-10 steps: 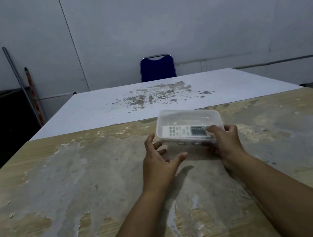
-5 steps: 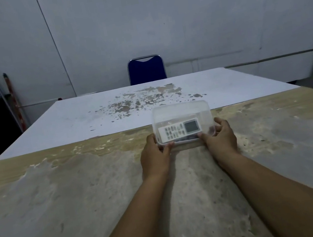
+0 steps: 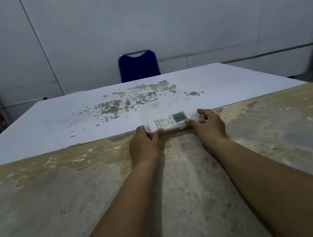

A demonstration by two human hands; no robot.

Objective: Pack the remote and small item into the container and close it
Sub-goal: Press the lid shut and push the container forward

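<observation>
The clear plastic container [image 3: 174,129] is being held down on the desk [image 3: 61,196], far out at full arm's reach, at the line where the worn wood is meeting the white sheet [image 3: 69,122]. The white remote [image 3: 169,121] is being seen through its top; the small item is not being made out, and the lid is probably on, though the blur is hiding its edge. If one corner is being left unseated, the lid may spring up; uneven pressure may also skid the light box away. The left hand [image 3: 143,145] is being curled around the near left corner, the right hand [image 3: 208,126] is being pressed at the right end with fingers partly spread.
</observation>
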